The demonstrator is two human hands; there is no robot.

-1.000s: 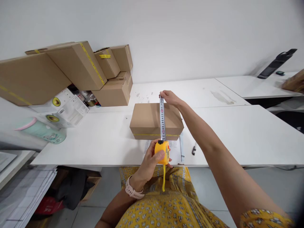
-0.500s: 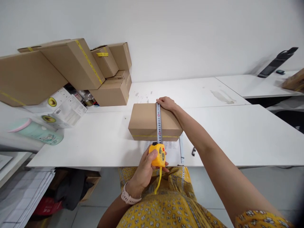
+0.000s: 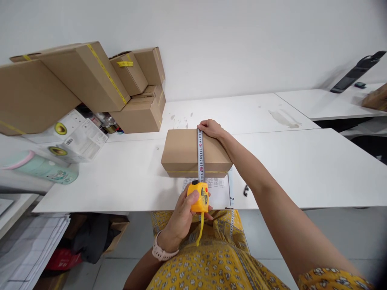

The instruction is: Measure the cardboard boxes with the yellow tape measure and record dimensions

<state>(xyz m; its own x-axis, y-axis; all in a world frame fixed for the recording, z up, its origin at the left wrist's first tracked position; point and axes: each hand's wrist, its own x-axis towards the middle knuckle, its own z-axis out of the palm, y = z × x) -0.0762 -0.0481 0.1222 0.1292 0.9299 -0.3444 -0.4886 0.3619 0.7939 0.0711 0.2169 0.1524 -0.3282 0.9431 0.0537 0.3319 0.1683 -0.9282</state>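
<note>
A brown cardboard box (image 3: pixel 181 147) lies on the white table. Across its top runs the extended blade of a tape measure (image 3: pixel 198 196), whose yellow case hangs just past the near edge of the box. My left hand (image 3: pixel 181 213) is closed around that case, thumb on its side, with a yellow strap dangling below. At the far edge of the box, my right hand (image 3: pixel 211 129) pinches the blade's end against the cardboard, its other fingers resting on the box. Under the box's near side sticks out a printed sheet (image 3: pixel 219 193), partly covered.
Several cardboard boxes (image 3: pixel 136 117) are stacked at the back left, beside a white carton with avocado pictures (image 3: pixel 81 139). A mint tumbler (image 3: pixel 45 167) is at the left. A small black object (image 3: pixel 246 190) lies right of the sheet. A dark bottle (image 3: pixel 356 72) stands back right.
The view has shifted slightly. Both hands keep their hold on the tape measure, and the blade still lies across the box in nearly the same place.
</note>
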